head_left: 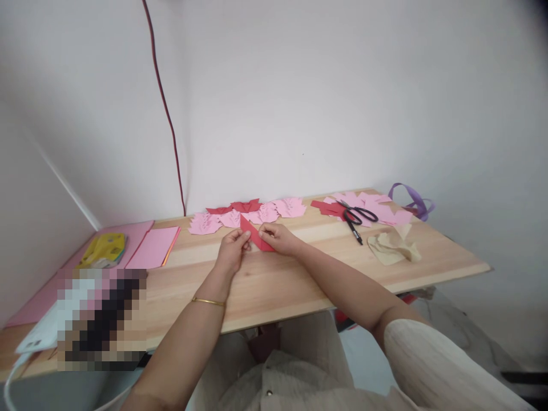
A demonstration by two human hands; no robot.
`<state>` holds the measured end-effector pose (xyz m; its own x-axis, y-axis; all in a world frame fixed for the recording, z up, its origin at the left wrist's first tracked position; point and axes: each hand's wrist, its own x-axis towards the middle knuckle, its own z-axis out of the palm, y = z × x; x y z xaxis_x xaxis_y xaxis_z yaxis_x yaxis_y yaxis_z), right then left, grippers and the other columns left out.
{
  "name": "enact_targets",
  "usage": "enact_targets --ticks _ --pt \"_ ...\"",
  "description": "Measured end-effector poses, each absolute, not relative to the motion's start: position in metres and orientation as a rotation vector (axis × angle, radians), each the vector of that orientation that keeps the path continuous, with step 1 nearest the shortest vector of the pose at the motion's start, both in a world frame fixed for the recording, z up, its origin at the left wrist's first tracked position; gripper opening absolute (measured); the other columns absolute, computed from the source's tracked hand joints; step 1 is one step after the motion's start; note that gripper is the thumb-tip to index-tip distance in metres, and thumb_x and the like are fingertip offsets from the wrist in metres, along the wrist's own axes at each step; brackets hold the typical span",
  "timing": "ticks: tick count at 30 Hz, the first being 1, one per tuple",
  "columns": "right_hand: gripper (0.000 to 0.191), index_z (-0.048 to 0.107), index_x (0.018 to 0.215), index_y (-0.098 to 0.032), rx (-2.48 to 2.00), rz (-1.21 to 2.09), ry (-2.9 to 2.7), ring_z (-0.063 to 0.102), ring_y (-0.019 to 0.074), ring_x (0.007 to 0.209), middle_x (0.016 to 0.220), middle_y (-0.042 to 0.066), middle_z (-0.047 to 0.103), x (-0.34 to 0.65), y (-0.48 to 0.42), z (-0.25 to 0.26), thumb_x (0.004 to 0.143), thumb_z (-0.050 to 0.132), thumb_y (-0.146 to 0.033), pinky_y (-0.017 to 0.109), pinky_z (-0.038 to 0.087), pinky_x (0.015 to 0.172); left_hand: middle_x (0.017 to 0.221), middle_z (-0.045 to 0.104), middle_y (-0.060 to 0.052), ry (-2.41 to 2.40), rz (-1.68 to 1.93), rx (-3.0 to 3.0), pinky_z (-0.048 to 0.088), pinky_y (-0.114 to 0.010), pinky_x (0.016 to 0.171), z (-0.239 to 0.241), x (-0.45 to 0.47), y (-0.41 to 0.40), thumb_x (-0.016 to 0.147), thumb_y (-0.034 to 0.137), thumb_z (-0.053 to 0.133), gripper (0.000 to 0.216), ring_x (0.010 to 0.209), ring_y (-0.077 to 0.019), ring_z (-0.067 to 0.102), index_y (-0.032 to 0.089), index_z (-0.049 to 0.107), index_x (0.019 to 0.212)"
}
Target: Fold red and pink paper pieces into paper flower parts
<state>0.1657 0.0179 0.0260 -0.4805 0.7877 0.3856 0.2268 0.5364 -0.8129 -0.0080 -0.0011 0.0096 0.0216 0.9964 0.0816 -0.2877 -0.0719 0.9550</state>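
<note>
Between my two hands is a folded piece of red paper (pixel 252 233), its pointed end sticking up and away from me. My left hand (pixel 233 246) pinches its left side between thumb and fingers. On the other side, my right hand (pixel 276 237) grips the fold, with a flap of red showing below the fingers. Just behind lie cut and folded pink paper pieces (pixel 205 223) in a row, with folded red paper pieces (pixel 246 205) beyond them along the wall.
Black-handled scissors (pixel 362 214) and a black pen (pixel 353 231) lie by pink scraps (pixel 396 216) at right. Crumpled tan paper (pixel 394 245) sits nearer me. At left are pink sheets (pixel 154 246), a yellow packet (pixel 103 248) and a white corded device (pixel 40 328). A purple ribbon (pixel 413 197) overhangs the edge.
</note>
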Motion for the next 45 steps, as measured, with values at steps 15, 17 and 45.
enact_targets --ticks 15,17,45 --pt "0.032 0.053 0.075 -0.016 -0.809 0.937 -1.935 0.044 0.0113 0.066 0.07 0.0 0.051 0.167 0.02 0.022 0.088 0.044 -0.044 0.024 0.037 0.065 0.051 0.053 0.003 1.044 1.193 1.263 0.031 -0.022 0.051 0.006 -0.004 -0.006 0.064 0.034 0.076 0.025 0.048 -0.0078 0.044 0.014 0.06 0.067" --pt "0.034 0.052 0.074 -0.016 -0.814 0.935 -1.934 0.043 0.0112 0.065 0.068 -0.001 0.049 0.167 0.021 0.021 0.089 0.042 -0.045 0.024 0.037 0.065 0.051 0.053 0.003 1.059 1.21 1.245 0.031 -0.022 0.05 0.006 -0.005 -0.005 0.063 0.034 0.076 0.026 0.047 -0.008 0.043 0.014 0.059 0.065" --pt "0.027 0.056 0.083 -0.016 -0.766 0.885 -2.019 0.05 0.0125 0.069 0.076 0.002 0.059 0.161 0.019 0.018 0.089 0.044 -0.039 0.025 0.04 0.067 0.058 0.059 0.0 0.907 1.318 0.938 0.039 -0.023 0.051 0.013 0.0 -0.004 0.055 0.026 0.08 0.027 0.05 -0.0088 0.049 0.012 0.062 0.068"
